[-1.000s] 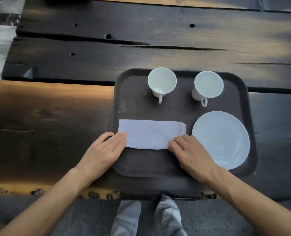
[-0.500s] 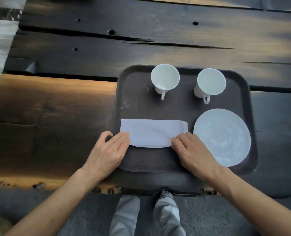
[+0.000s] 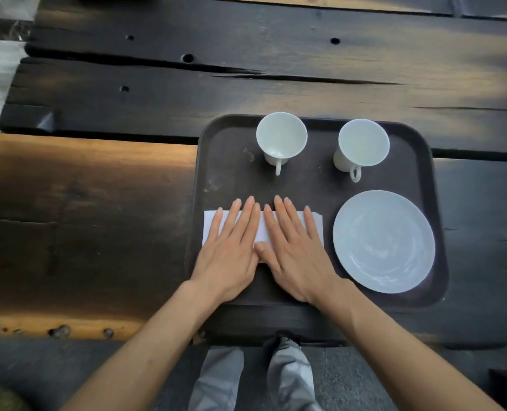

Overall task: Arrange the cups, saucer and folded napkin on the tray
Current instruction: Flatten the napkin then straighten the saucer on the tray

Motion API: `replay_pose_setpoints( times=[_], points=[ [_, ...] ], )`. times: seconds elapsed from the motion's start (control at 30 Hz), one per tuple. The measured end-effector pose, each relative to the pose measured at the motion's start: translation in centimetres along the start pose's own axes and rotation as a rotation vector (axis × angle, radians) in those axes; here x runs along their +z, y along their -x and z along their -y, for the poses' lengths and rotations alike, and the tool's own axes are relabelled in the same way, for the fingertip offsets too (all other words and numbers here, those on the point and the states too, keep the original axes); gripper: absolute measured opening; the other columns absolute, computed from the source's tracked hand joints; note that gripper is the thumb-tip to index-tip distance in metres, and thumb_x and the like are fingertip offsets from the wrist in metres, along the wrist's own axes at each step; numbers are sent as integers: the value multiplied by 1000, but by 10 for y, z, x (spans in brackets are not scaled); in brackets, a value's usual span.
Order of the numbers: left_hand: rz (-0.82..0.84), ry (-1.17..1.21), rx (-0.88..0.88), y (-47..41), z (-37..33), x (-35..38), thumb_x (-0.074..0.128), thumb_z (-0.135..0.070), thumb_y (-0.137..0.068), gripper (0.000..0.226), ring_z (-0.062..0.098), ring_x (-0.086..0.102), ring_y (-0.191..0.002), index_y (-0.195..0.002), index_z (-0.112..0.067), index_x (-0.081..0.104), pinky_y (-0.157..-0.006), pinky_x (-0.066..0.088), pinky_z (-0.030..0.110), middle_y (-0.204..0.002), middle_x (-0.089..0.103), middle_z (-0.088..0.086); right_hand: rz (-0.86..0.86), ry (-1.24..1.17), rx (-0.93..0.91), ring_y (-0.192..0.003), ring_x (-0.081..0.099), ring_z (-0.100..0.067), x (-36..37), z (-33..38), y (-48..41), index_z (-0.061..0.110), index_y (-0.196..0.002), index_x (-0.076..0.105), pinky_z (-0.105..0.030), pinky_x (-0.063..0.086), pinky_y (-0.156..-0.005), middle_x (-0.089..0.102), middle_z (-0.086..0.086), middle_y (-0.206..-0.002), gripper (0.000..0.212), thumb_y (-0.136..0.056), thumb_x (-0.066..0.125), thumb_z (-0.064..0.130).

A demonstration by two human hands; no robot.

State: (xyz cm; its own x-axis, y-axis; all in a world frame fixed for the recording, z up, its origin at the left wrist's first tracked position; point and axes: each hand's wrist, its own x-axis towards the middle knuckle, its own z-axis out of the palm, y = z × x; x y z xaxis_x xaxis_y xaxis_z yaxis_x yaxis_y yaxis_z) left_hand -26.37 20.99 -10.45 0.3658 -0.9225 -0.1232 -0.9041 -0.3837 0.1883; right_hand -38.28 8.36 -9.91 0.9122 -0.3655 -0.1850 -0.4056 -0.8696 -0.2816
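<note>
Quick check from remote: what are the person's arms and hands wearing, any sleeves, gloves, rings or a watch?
Nothing visible: the left hand and right hand are bare, without gloves, rings or a watch, and both forearms are uncovered right to the frame edge, no sleeves showing.

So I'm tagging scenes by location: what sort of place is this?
Probably a cafe or home tea setting: a dark serving tray with white cups and saucer sits on a rough, weathered plank table.
</note>
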Motion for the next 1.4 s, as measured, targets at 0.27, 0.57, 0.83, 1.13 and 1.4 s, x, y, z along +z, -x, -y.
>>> replay_pose_setpoints(
  times=[0.27,0.57,0.83,1.13,1.4],
  points=[
    [14,-82,8,0,5,9,24,-36,-101,68,29,17,-157,-161,-4,22,-125,22,54,-170,18,13,25,-16,5,-155,-3,-21,10,-4,-1,13,-160,13,-50,2,-125,4,-9,-168,72,-103,10,57],
    [-243,534,-191,-12,-58,-29,59,-27,-101,31,10,66,-103,-128,-17,69,-94,51,32,-119,73,-4,-392,-464,197,-115,59,-15,-41,-55,47,13,-134,58,-29,44,-102,62,0,-129,37,-98,60,21],
    [139,822,-551,-33,-139,-35,60,-41,-97,24,13,71,-65,-82,-25,69,-78,59,38,-66,73,-9,-393,-356,573,-79,57,-12,-81,-172,73,17,-126,65,-20,39,-78,65,2,-110,33,-93,63,18],
    [136,841,-666,-44,-166,-34,65,-30,-97,20,3,67,-48,-83,-16,69,-71,61,39,-57,72,-6,-287,-326,572,-76,54,-18,-79,-202,78,17,-128,66,-26,38,-80,65,-3,-107,33,-96,61,21],
    [140,741,-682,-60,-165,-35,66,-22,-96,18,5,64,-42,-81,-12,68,-68,57,31,-52,69,-2,-315,-297,509,-74,52,-26,-74,-209,80,18,-97,74,-38,47,-71,59,-1,-76,16,-93,59,12]
  ],
)
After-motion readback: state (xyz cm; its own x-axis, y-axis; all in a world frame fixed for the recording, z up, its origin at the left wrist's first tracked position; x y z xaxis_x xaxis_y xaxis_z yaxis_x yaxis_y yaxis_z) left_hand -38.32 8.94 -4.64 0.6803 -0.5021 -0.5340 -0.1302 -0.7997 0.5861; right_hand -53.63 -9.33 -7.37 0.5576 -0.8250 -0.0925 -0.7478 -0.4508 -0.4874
